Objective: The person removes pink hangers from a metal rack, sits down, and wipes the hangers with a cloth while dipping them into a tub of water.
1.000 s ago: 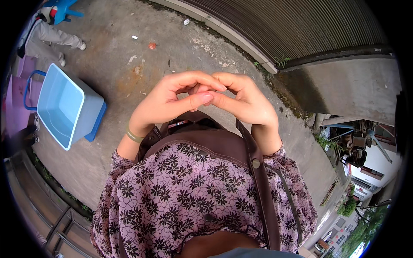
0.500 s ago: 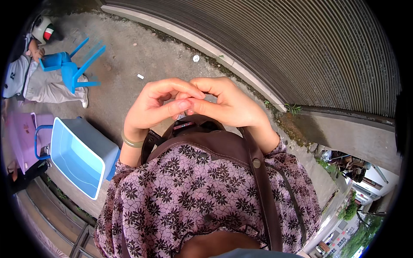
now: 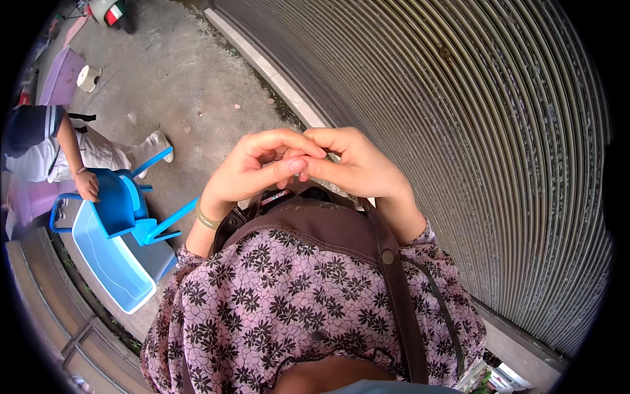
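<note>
On my feed, the left hand (image 3: pixel 252 167) and right hand (image 3: pixel 364 167) curl, fingertips meeting; whether they pinch anything, I can't tell. Brown bag (image 3: pixel 305 223) at six o'clock. At nine, a co-worker's hand (image 3: pixel 86 185) holds a blue chair (image 3: pixel 117 202); swung inward, it could knock the left forearm (image 3: pixel 199 240).

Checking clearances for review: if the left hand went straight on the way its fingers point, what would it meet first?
Most likely the right hand, directly opposite; the left hand seems to touch it, though depth is unclear.
</note>
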The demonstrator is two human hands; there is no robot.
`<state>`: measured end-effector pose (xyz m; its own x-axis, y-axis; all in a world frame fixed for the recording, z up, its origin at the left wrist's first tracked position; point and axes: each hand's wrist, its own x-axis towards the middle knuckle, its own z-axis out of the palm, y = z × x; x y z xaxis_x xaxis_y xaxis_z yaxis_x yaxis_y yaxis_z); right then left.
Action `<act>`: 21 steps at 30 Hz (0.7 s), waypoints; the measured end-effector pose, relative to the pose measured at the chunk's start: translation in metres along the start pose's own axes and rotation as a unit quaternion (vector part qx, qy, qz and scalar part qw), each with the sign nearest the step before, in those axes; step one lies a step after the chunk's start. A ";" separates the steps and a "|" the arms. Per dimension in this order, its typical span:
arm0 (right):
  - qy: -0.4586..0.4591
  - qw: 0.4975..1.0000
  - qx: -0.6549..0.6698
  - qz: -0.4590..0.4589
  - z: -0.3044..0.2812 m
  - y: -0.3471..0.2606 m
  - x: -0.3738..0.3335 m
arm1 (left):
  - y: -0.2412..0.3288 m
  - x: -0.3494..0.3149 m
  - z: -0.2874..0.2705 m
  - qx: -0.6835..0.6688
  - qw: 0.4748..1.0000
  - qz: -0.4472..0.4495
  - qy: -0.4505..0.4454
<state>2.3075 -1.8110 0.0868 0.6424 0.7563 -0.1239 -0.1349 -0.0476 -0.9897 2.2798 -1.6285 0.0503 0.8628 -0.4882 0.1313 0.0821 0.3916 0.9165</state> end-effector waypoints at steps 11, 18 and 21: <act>-0.201 0.979 0.015 0.021 -0.074 -0.022 0.356 | 0.077 0.087 -0.272 0.020 0.985 0.050 0.161; -0.235 0.971 -0.045 0.005 -0.096 -0.067 0.584 | 0.166 0.147 -0.463 0.055 0.977 0.076 0.194; -0.257 0.966 -0.007 0.014 -0.106 -0.071 0.670 | 0.186 0.171 -0.536 0.058 0.974 0.067 0.209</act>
<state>2.8273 -1.3704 0.0669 0.1796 0.9785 -0.1018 -0.1347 -0.0781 -0.9878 2.7105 -1.2210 0.0410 0.9917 -0.0691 0.1083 -0.0800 0.3278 0.9414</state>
